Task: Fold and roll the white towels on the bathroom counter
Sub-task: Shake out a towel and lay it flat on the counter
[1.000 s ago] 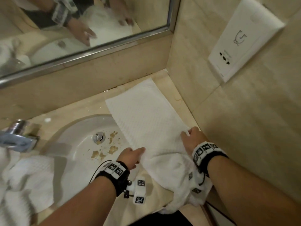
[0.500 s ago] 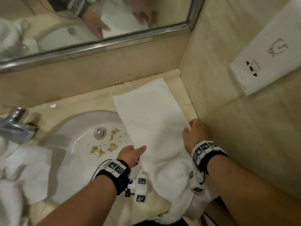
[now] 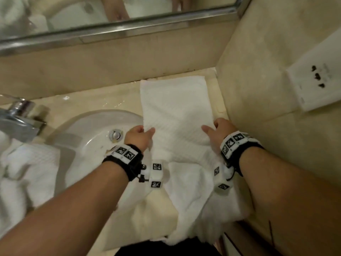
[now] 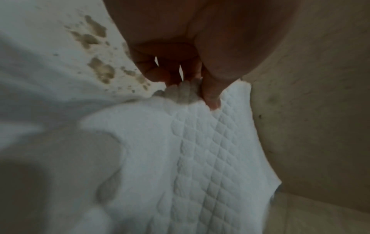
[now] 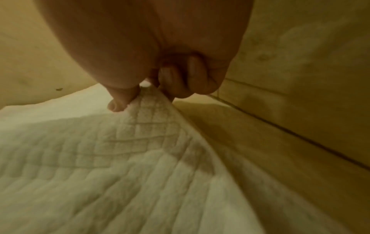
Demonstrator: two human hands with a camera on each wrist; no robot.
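A white quilted towel (image 3: 175, 108) lies lengthwise on the beige counter (image 3: 103, 97), its far end against the back wall and its near end hanging over the front edge. My left hand (image 3: 140, 133) pinches the towel's left edge (image 4: 186, 93) beside the sink. My right hand (image 3: 215, 128) pinches the right edge (image 5: 148, 98), thumb on top, close to the side wall. Between the hands the cloth is lifted into a fold. More white towels (image 3: 24, 174) lie bunched at the far left.
A white sink basin (image 3: 92, 137) with brown stains (image 4: 96, 47) and a metal drain (image 3: 115, 134) sits left of the towel. A chrome faucet (image 3: 18, 117) stands at the left. The mirror (image 3: 92, 12) runs along the back wall; a white wall plate (image 3: 317, 84) is on the right wall.
Both hands have moved away from me along the towel, carrying its edges toward the back wall. The towel now lies straighter, and the head view has tilted down.
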